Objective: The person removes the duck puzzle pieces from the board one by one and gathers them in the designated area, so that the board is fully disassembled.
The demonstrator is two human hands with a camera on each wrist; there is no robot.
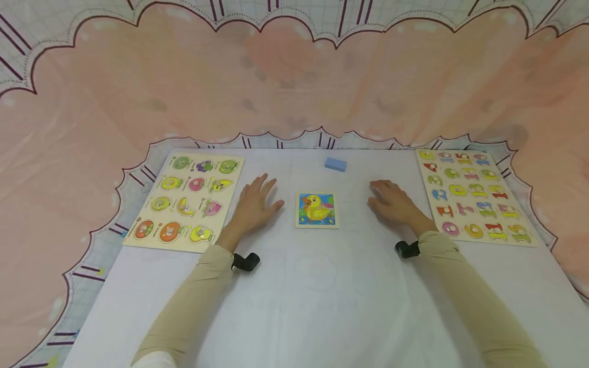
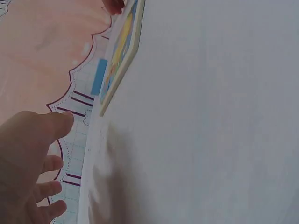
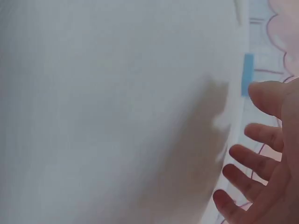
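Observation:
A small square duck puzzle (image 1: pixel 317 210) lies flat on the white table between my two hands. To its left is my left hand (image 1: pixel 254 204), fingers spread, holding nothing, beside the fruit board (image 1: pixel 184 202). On the other side, my right hand (image 1: pixel 393 203) hangs with relaxed, slightly bent fingers, holding nothing, near the number board (image 1: pixel 476 197). A blue block (image 1: pixel 336 164) lies beyond the puzzle. In the left wrist view the puzzle (image 2: pixel 122 51) appears edge-on, apart from my thumb. The right wrist view shows my separated fingers (image 3: pixel 254 161) and the blue block (image 3: pixel 247 74) past them.
The white tablecloth (image 1: pixel 317 296) covers the table up to its far edge. Behind it hangs a peach cloth (image 1: pixel 299 87) with a scalloped border. Black wrist cameras (image 1: pixel 247 261) sit by both cuffs, close above the table.

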